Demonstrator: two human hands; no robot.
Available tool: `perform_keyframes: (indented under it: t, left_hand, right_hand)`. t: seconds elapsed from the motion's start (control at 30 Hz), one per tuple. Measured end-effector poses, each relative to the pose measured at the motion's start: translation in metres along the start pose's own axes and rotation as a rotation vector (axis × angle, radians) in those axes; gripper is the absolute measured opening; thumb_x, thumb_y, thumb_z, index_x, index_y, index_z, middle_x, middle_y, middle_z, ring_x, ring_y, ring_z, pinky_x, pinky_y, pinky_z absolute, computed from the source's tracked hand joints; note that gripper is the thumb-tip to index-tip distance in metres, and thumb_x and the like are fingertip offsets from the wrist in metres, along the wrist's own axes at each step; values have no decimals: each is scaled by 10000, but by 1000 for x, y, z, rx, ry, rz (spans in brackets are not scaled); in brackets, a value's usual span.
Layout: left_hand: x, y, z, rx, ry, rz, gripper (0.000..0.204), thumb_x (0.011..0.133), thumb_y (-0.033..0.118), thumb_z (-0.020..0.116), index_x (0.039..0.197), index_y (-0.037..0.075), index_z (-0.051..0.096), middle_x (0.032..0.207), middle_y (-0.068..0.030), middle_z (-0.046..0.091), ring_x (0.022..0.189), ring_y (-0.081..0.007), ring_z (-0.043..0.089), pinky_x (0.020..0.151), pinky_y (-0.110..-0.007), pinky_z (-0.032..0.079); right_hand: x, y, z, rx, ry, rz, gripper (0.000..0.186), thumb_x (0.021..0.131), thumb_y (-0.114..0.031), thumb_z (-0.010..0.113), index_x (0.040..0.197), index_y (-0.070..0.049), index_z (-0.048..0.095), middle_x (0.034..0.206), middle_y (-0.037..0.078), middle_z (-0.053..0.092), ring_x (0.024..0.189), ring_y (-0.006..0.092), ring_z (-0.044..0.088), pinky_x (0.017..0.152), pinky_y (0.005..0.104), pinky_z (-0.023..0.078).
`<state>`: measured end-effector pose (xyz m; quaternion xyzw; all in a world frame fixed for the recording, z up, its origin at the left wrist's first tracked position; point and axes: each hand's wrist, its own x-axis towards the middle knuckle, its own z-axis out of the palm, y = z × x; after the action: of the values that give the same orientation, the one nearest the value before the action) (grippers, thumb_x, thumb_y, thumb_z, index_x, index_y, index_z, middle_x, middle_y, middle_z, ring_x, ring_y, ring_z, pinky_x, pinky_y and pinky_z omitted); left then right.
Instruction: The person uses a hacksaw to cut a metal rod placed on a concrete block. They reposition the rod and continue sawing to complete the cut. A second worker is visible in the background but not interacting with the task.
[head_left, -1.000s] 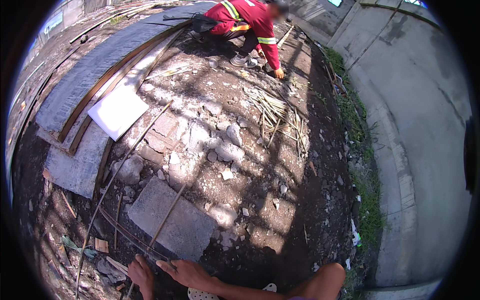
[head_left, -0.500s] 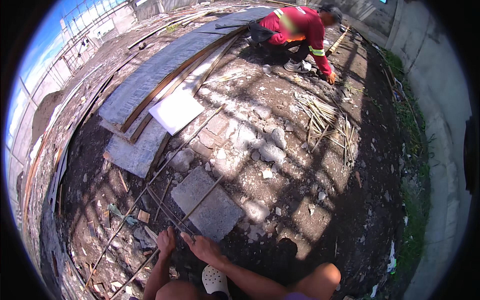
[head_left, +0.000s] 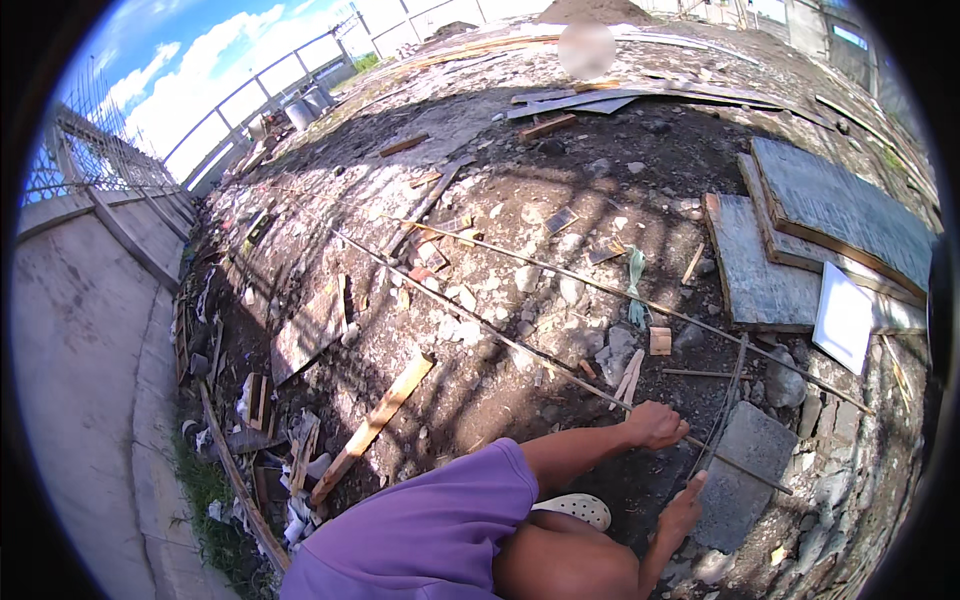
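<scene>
My left hand (head_left: 655, 425) is closed around a long thin rod (head_left: 740, 465), which runs from the rubble at upper left, through my grip, and ends over a rough grey concrete slab (head_left: 750, 500). My right hand (head_left: 680, 512) is beside the slab, closer to me. Its fingers are closed, with the index finger and thumb at the lower end of a thin, dark, bent rod (head_left: 728, 395), which crosses the long rod just right of my left hand. My right palm is partly hidden.
A second long rod (head_left: 560, 272) lies farther off across the stony ground. Stacked boards (head_left: 850, 215) and a white panel (head_left: 843, 320) lie at right. A wooden plank (head_left: 375, 425) and scraps lie at left near a concrete wall (head_left: 80, 370).
My view has swung left, so the boards and slab now appear farther right and the crouching co-worker is out of sight. Both hands stay close together at the crossing rods.
</scene>
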<state>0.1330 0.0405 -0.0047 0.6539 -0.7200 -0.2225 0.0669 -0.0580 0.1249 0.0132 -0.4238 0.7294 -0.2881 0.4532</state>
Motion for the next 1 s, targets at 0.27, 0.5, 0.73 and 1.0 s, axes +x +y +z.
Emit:
perform_keyframes:
  t: [0.27,0.5,0.73,1.0]
  left_hand:
    - [1,-1,8,-54,23,-48,537,998,408,453,798,16,760,867,-253,749,840,-461,732,806,-544,581]
    - [-3,0,0,-84,14,-10,573,1011,437,438,821,14,775,890,-263,749,853,-468,731,810,-552,585]
    - [7,-8,19,-65,118,-17,579,1008,460,477,747,15,742,763,-261,720,741,-465,726,686,-567,586]
    - [5,-3,16,-36,197,-8,624,1043,447,477,673,10,725,669,-254,687,641,-456,706,634,-550,582]
  right_hand:
    - [-1,-1,2,54,75,75,869,1004,-790,406,637,-2,413,604,70,403,600,262,397,608,462,374]
    - [4,-2,0,-62,8,44,899,1000,-798,402,626,19,437,597,94,418,584,276,386,599,485,347]
    - [0,2,-4,-30,-27,6,856,1059,-689,407,691,77,502,619,168,458,621,315,411,650,528,382]
    - [-9,-14,-7,-79,-58,31,864,1055,-730,354,688,46,458,605,110,370,632,255,336,610,499,345]
